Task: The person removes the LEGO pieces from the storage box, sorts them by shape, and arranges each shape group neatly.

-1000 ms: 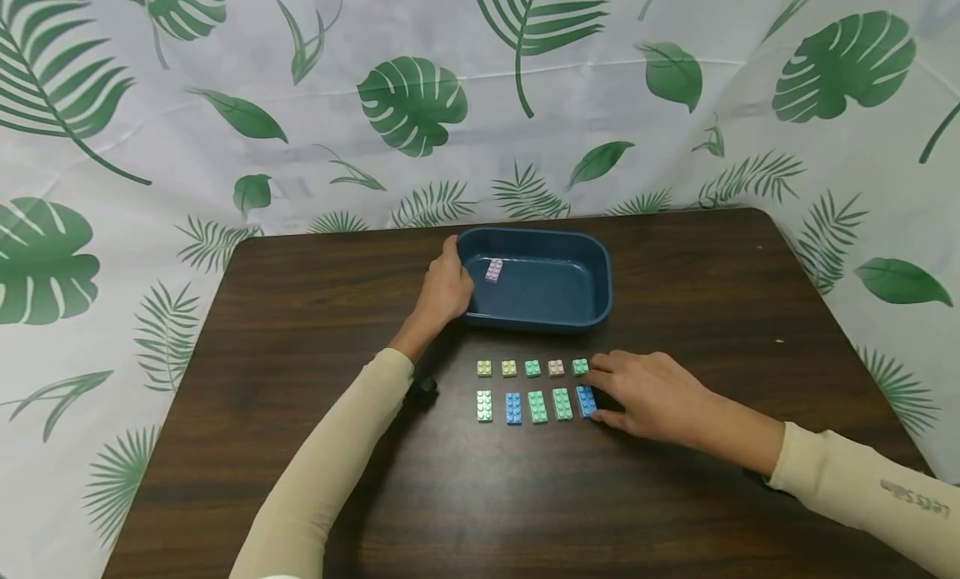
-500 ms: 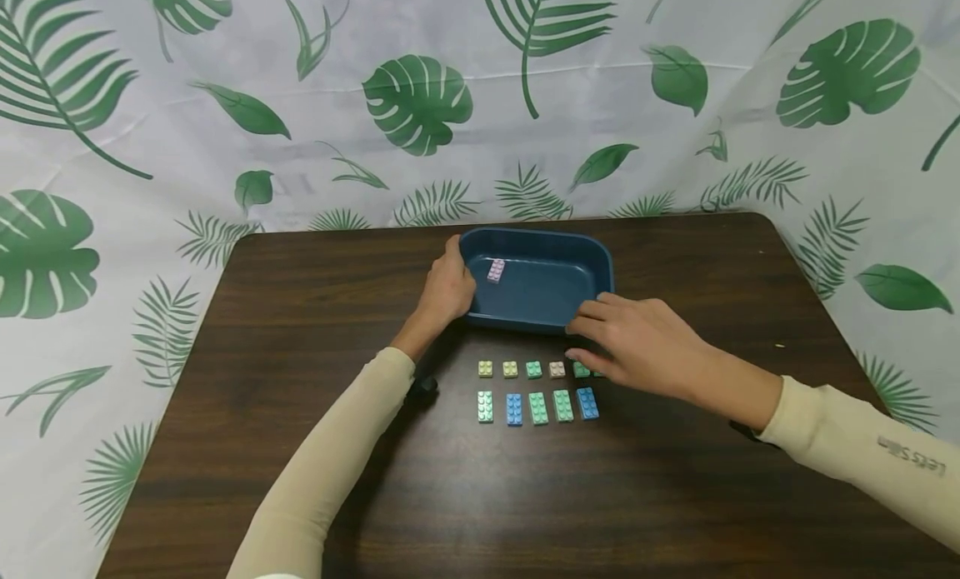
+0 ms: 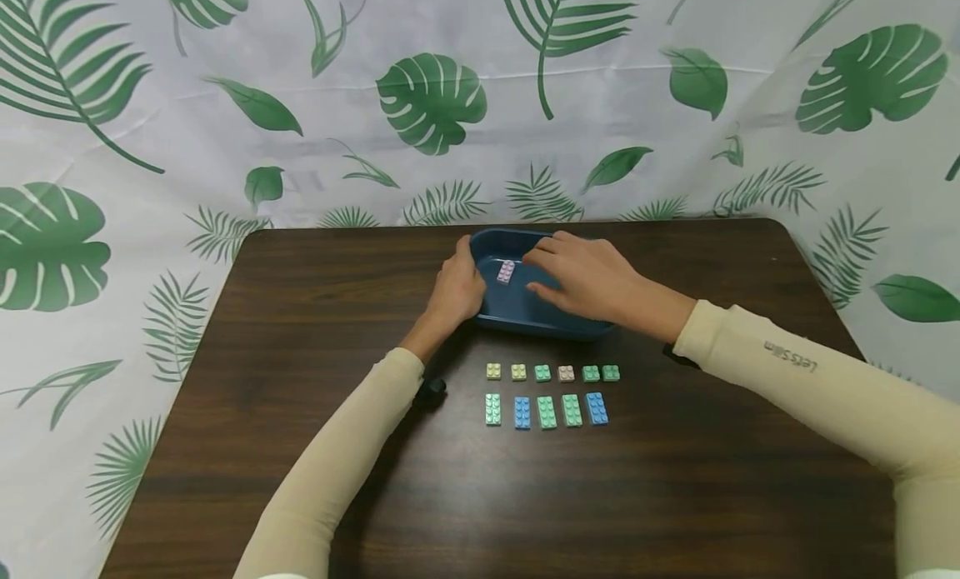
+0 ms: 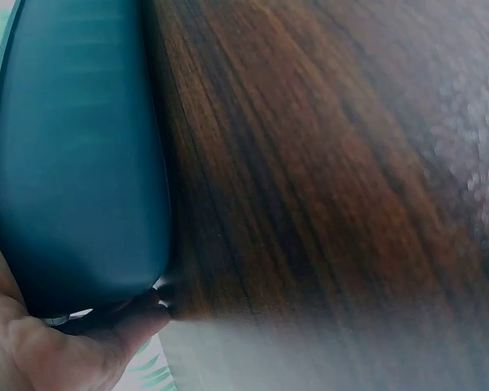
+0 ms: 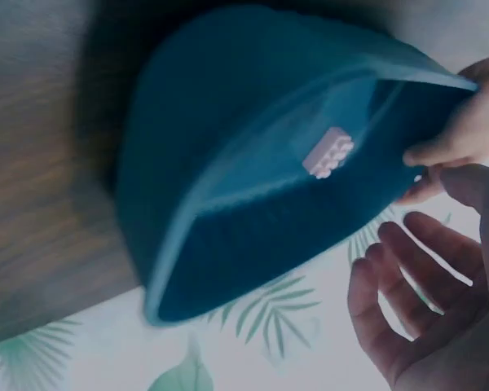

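A dark blue plastic bin (image 3: pixel 540 325) stands at the back of the table, with a pink toy brick (image 3: pixel 506 272) lying inside near its left end. My left hand (image 3: pixel 459 287) grips the bin's left end; in the left wrist view, fingers reach under its bottom edge. Over the right part of the bin hovers my right hand (image 3: pixel 588 279), fingers loosely bent. The right wrist view shows nothing between those fingers, and the pink brick shows beyond them. In front of the bin, small square bricks, yellow, green (image 3: pixel 542 373) and pink (image 3: pixel 566 373), form a row.
Nearer the front runs a second row of longer bricks, green (image 3: pixel 547 412) and blue (image 3: pixel 597 408). A dark wooden table (image 3: pixel 480 512) carries everything. Behind it hangs a white leaf-print cloth (image 3: pixel 322 146). A small black object (image 3: pixel 432 391) shows by the left wrist.
My right hand has lifted from the right end of the brick rows and moved back and left over the bin, uncovering a green brick. The left hand keeps its grip.
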The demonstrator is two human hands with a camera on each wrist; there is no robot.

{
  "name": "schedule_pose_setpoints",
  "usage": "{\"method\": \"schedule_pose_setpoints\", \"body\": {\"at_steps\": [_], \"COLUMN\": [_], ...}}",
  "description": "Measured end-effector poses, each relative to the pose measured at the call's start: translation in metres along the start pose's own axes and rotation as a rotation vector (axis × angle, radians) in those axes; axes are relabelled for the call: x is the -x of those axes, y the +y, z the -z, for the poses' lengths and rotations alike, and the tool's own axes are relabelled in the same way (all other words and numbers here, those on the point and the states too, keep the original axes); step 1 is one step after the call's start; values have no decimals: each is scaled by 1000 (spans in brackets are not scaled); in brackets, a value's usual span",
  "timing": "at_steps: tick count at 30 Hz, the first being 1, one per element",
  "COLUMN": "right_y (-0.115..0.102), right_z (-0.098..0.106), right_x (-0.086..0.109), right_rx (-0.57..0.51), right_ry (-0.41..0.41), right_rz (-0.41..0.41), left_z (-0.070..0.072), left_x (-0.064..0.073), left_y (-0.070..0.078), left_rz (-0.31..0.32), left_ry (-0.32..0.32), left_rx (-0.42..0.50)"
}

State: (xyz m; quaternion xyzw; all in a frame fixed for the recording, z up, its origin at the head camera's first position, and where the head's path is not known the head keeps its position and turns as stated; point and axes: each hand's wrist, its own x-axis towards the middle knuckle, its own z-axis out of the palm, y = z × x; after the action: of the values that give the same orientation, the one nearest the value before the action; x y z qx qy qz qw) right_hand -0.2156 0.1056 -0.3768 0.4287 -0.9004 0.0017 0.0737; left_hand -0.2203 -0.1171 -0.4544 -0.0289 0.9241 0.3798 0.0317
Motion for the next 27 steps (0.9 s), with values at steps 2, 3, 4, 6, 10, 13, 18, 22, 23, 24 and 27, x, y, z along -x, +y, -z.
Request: {"method": "schedule_pose_setpoints", "body": {"at_steps": [2,3,4,6,10,13,18,22,23,24,27], "right_y": [-1,-2,-3,-5,-7,-6,0,3,3,4,6], "right_z": [-3,-5,-7,-11,-20,-27,-37,-41,-42,-43,-45], "right_x": [-14,-20,-27,-36,-49,-55,-64,-70,-71,-72,-72], "right_rx": [12,16,15,12,9,21,43,50,50,52,60], "right_ry": [-57,-78,-94,-118,-181,-239,-278,-291,-292,-292,-272], "right_rz": [-2,-2,-4,-13,-65,-96,-112,-119,-121,-123,-121], "left_z": [1,2,2,2,-1,-3,-2,-1,-1,-1,-5], "left_x": [0,0,0,-1,-1,0,1,2,2,2,-4], "left_y": [0,0,0,0,0,-2,-4,-4,-4,-4,-8], "left_rz": [-8,-12,-14,-11,-7,-10,-6,-2,-4,-6,-27], "left_ry": [10,13,15,16,18,19,20,29,28,25,18], "left_rx": [-8,-15,-18,-21,-26,-25,-23,-27,-25,-24,-16]}}
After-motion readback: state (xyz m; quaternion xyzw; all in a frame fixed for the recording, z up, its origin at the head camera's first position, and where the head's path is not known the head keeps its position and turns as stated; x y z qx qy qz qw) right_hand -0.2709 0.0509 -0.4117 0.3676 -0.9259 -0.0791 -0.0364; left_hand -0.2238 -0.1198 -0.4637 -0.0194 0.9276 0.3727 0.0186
